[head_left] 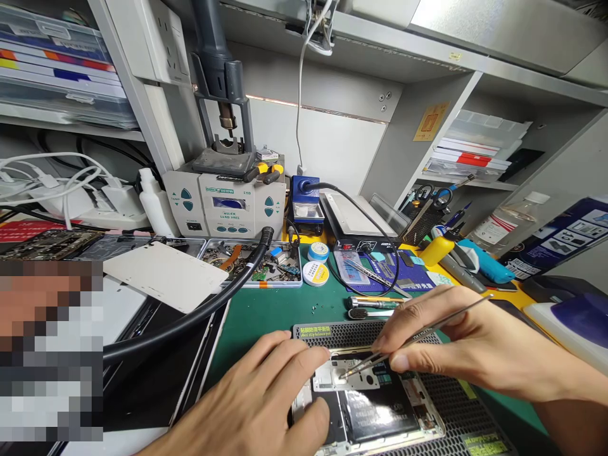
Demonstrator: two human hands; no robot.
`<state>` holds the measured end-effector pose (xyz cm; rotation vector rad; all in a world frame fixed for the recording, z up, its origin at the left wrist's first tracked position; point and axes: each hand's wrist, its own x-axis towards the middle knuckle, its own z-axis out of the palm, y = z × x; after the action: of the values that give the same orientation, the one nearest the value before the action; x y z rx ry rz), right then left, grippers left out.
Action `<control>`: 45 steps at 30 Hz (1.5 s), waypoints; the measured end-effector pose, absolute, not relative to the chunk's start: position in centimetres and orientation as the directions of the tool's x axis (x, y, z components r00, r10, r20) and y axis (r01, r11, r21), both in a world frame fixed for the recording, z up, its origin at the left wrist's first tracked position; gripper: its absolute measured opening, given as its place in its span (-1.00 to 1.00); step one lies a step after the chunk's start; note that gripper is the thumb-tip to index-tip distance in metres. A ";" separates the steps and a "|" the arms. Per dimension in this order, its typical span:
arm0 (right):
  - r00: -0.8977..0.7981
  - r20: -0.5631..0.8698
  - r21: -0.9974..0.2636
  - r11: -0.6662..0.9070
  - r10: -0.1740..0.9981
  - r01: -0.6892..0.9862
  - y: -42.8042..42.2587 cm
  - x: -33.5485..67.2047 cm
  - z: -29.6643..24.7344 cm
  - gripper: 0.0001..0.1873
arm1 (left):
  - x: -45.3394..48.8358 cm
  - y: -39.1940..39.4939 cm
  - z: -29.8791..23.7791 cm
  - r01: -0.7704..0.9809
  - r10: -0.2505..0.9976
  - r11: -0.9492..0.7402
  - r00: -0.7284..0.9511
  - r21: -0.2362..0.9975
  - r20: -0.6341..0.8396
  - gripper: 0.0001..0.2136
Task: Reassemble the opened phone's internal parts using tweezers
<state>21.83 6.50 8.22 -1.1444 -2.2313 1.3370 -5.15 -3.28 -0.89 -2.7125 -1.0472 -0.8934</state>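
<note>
An opened phone (408, 437) lies on a perforated anti-slip pad (456, 392), its dark battery and inner frame exposed. My left hand (266, 399) grips its left side, index finger at the upper edge and thumb at the lower left. In my right hand (446, 335), thumb and fingers are closed on metal tweezers (420, 334). Their tips meet a pale metal plate (327, 381) in the upper part of the phone. Whether they grasp anything small there, I cannot tell.
A hot-air station (225, 202) and a soldering station (306, 202) stand behind. A black hose (190, 335) crosses the left side. Beyond the pad lie a toothbrush (363, 313), a screwdriver (370, 302), tiny screws (313, 309) and round tins (316, 273). A parts tray (285, 282) sits behind.
</note>
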 end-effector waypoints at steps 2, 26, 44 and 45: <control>-0.639 -0.139 -0.842 0.250 0.756 0.479 6.6 21.7 8.3 -0.59 | -5.0 -3.3 -0.8 0.641 0.582 -0.759 0.591 0.114 0.558 -0.84; -0.649 -0.164 -0.833 0.248 0.743 0.494 6.3 22.7 8.4 -0.87 | -4.8 -3.3 -0.7 0.635 0.583 -0.763 0.597 0.121 0.551 -0.87; -0.645 -0.074 -0.854 0.286 0.760 0.435 6.3 22.9 8.7 -0.89 | -5.4 -3.1 -0.7 0.624 0.587 -0.770 0.614 0.131 0.527 -0.89; -0.645 -0.078 -0.854 0.283 0.761 0.437 6.3 22.9 8.8 -0.89 | -5.3 -3.1 -0.7 0.624 0.587 -0.771 0.617 0.129 0.523 -0.88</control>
<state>22.87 6.32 8.76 -1.0850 -2.2132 1.3028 -5.33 -3.12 -0.73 -2.7656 -1.0369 -0.8583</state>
